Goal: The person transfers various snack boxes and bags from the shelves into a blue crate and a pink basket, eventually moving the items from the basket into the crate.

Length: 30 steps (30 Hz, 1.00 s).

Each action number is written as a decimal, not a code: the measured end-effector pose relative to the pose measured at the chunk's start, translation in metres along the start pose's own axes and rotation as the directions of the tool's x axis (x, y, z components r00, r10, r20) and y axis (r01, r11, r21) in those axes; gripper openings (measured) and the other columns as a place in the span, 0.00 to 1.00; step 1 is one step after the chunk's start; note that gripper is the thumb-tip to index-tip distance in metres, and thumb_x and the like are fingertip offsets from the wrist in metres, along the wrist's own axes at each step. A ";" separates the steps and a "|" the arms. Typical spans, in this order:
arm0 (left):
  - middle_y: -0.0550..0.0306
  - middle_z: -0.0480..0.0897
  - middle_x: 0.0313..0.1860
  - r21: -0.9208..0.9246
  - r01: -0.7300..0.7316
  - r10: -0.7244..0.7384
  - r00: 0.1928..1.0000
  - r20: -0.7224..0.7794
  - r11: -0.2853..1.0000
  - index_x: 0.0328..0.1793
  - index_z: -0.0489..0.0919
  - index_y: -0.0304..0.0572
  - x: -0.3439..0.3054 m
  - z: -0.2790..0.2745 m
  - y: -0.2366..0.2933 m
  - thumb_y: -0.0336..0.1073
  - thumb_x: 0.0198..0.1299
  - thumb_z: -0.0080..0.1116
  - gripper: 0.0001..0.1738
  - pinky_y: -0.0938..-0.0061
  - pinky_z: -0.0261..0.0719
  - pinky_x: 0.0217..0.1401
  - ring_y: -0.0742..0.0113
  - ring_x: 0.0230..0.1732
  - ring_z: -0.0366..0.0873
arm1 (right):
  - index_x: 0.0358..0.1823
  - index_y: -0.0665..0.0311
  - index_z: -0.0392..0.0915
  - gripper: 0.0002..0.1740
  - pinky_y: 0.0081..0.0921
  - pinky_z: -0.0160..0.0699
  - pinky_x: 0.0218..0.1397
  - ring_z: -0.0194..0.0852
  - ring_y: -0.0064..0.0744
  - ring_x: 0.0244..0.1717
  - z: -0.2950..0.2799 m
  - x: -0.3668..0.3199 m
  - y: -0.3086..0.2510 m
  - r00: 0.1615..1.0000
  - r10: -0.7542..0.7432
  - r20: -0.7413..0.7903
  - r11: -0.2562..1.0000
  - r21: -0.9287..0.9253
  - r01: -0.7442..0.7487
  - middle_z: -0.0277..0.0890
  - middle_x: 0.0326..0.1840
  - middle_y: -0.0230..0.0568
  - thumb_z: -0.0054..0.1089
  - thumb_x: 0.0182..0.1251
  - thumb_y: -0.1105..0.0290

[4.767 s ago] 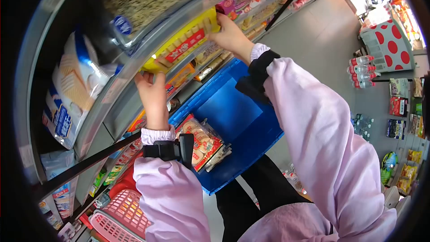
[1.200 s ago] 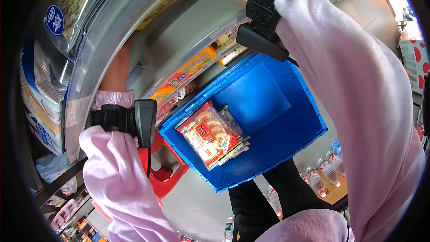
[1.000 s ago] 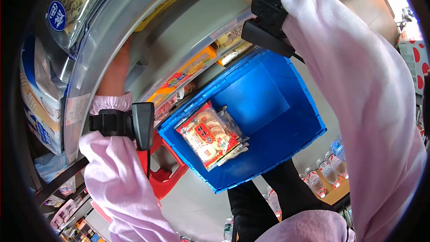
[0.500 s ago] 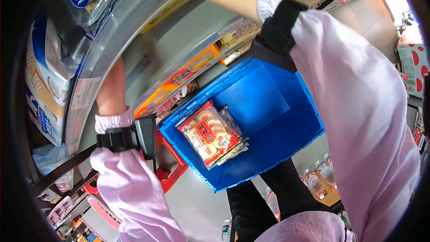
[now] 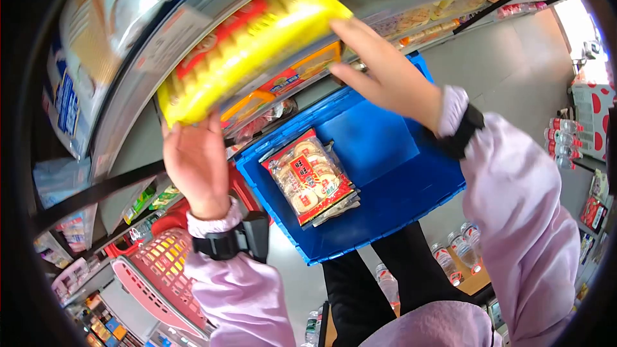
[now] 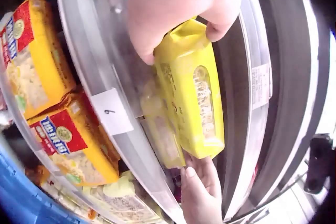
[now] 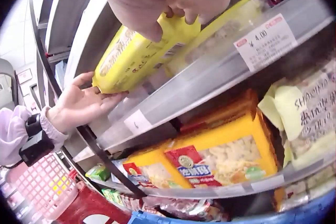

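Note:
A long yellow snack packet (image 5: pixel 257 51) with a red label spans between my two hands at the shelf front, slightly blurred in the head view. My left hand (image 5: pixel 200 164) holds its near left end; the left wrist view shows thumb and fingers pinching the crimped end of the yellow snack packet (image 6: pixel 193 92). My right hand (image 5: pixel 389 80) is at the other end, and in the right wrist view its fingers curl over the yellow snack packet (image 7: pixel 139 58). Another yellow packet (image 7: pixel 226 35) lies on the shelf beside it.
Below stands a blue crate (image 5: pixel 379 135) with red-and-clear rice cracker bags (image 5: pixel 308 177) inside. Orange snack packs (image 7: pixel 226 153) fill the lower shelf, behind a clear shelf edge (image 7: pixel 194 79). A pink basket (image 5: pixel 164 276) is at lower left; water bottles (image 5: pixel 463 250) stand at lower right.
Half a second ago both hands were hidden behind the upper shelf edge. Now they are out in view with the yellow snack packet between them, drawn toward the shelf front.

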<state>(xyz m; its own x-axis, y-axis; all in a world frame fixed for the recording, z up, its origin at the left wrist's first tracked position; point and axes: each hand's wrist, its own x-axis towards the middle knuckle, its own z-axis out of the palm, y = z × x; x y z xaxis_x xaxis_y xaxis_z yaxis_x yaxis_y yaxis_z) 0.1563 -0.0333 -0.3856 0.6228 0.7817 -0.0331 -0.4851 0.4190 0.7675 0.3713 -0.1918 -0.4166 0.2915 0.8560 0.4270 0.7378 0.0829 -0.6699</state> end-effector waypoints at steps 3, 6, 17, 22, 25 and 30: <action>0.53 0.69 0.57 -0.017 -0.030 0.029 0.999 -0.017 0.999 0.59 0.64 0.41 -0.045 -0.005 0.003 0.36 0.55 0.50 0.25 0.64 0.61 0.62 0.61 0.59 0.64 | 0.57 0.71 0.60 0.26 0.33 0.56 0.62 0.57 0.50 0.60 -0.011 -0.043 -0.050 0.984 0.155 0.084 0.986 0.044 -0.160 0.61 0.57 0.54 0.56 0.56 0.72; 0.53 0.66 0.59 0.007 -0.036 0.037 0.988 -0.148 0.999 0.63 0.57 0.39 -0.116 -0.005 0.010 0.37 0.52 0.53 0.32 0.64 0.58 0.63 0.61 0.61 0.62 | 0.58 0.69 0.59 0.27 0.31 0.54 0.62 0.58 0.43 0.60 -0.011 -0.094 -0.107 0.899 0.375 0.228 0.903 0.131 -0.409 0.62 0.57 0.50 0.54 0.55 0.79; 0.46 0.63 0.62 0.149 -0.060 0.140 0.781 -0.609 0.987 0.62 0.59 0.33 -0.350 -0.069 0.273 0.35 0.47 0.51 0.33 0.59 0.53 0.67 0.53 0.64 0.60 | 0.54 0.70 0.66 0.29 0.32 0.54 0.62 0.58 0.40 0.60 0.076 -0.086 -0.366 0.675 0.113 0.729 0.086 0.670 -0.737 0.62 0.58 0.50 0.63 0.47 0.76; 0.48 0.70 0.56 0.309 0.036 0.181 0.743 -0.644 0.950 0.58 0.64 0.35 -0.362 -0.190 0.384 0.45 0.62 0.44 0.24 0.65 0.67 0.59 0.61 0.57 0.69 | 0.57 0.73 0.57 0.30 0.29 0.64 0.56 0.66 0.42 0.55 0.199 -0.027 -0.470 0.690 0.014 0.724 0.432 0.618 -0.657 0.66 0.51 0.54 0.59 0.56 0.67; 0.49 0.73 0.53 0.167 0.220 -0.046 0.722 -0.690 0.961 0.55 0.65 0.35 -0.354 -0.286 0.413 0.43 0.62 0.45 0.21 0.65 0.72 0.55 0.60 0.53 0.72 | 0.56 0.76 0.55 0.30 0.34 0.63 0.56 0.59 0.49 0.57 0.274 -0.011 -0.503 0.815 0.045 0.577 0.572 0.654 -0.495 0.61 0.53 0.59 0.56 0.54 0.70; 0.53 0.72 0.53 0.068 0.328 -0.178 0.663 -0.727 0.942 0.56 0.66 0.42 -0.325 -0.411 0.392 0.45 0.61 0.47 0.21 0.62 0.69 0.55 0.61 0.52 0.71 | 0.56 0.73 0.58 0.31 0.36 0.58 0.57 0.60 0.52 0.55 0.388 0.005 -0.499 0.706 0.247 0.664 0.651 0.426 -0.629 0.61 0.52 0.59 0.55 0.49 0.71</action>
<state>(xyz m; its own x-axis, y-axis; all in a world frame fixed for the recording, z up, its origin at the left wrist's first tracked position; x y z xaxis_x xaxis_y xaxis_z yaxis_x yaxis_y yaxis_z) -0.4885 0.0671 -0.3375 0.0526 0.7795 -0.6242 -0.2116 0.6195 0.7559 -0.2315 -0.0308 -0.3151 -0.0162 0.9634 -0.2676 0.0374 -0.2668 -0.9630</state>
